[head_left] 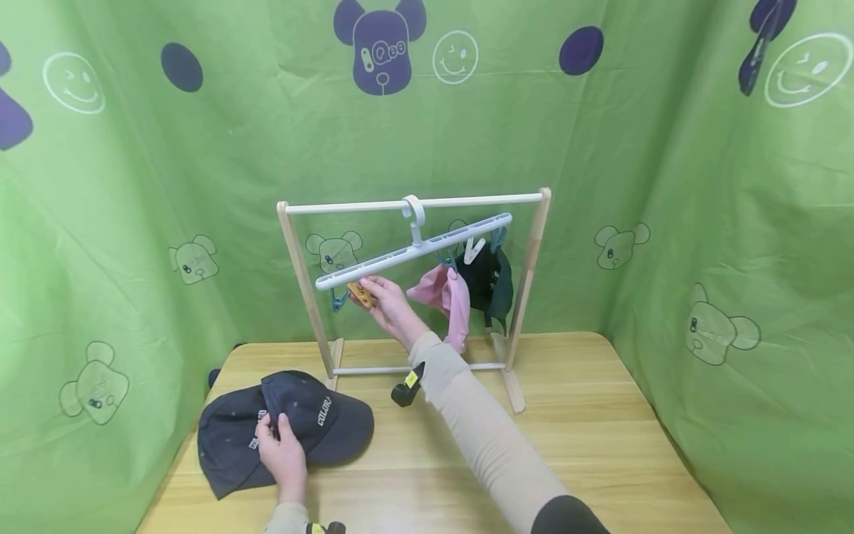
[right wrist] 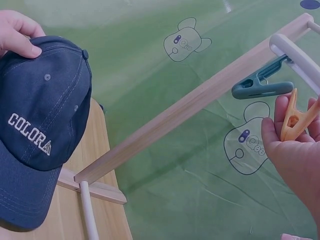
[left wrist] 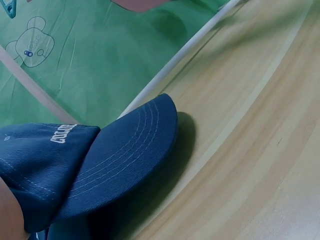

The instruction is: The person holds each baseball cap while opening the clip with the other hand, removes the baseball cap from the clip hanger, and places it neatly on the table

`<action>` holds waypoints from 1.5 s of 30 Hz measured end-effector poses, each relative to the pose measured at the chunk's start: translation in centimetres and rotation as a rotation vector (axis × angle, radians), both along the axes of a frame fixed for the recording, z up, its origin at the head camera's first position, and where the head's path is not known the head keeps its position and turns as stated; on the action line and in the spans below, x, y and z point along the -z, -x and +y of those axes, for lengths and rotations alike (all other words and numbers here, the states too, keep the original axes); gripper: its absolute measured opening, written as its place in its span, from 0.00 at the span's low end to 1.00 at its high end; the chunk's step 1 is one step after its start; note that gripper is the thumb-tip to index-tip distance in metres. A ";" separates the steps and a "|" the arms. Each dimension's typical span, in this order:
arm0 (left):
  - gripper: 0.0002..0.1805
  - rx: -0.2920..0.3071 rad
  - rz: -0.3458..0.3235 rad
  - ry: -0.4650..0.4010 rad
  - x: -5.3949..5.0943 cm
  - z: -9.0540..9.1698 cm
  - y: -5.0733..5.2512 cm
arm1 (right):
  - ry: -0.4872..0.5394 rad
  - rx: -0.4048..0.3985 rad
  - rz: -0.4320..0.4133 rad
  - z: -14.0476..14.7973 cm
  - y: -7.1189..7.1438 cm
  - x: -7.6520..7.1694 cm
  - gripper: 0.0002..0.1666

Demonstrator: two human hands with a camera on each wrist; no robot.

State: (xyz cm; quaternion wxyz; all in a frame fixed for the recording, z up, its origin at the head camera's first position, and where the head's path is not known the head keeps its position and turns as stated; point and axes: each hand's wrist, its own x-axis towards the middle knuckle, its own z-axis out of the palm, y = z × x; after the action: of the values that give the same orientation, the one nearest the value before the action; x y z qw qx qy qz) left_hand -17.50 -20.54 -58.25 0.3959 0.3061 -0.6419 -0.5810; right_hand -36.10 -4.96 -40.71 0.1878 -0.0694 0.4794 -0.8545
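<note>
Pale sleeve (head_left: 497,445) from five o'clock leads to the right hand (head_left: 395,308), fingers pinching one orange clip (head_left: 361,295) just under the hanger (head_left: 383,263), along which four other clips (head_left: 473,251) show. At seven o'clock, near the left edge of the table (head_left: 600,445), the left hand's (head_left: 285,454) fingers pinch a dark cap (head_left: 300,397).

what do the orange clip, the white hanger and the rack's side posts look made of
Orange clip: probably molded plastic, smooth, evenly colored. White hanger: likely plastic too, smooth, with molded-looking slots. Side posts: seemingly pale wood, matte, with faint grain.
</note>
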 end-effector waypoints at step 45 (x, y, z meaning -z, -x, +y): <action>0.41 0.018 -0.159 0.203 -0.7 -1.6 0.1 | 0.009 0.015 -0.013 -0.1 0.4 0.5 0.05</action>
State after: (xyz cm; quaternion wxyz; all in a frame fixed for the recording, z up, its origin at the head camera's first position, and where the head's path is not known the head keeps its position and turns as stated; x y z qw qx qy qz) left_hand -17.62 -22.16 -57.55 0.3675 0.3037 -0.7296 -0.4903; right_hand -36.47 -5.06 -41.25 0.1841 -0.0611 0.4749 -0.8584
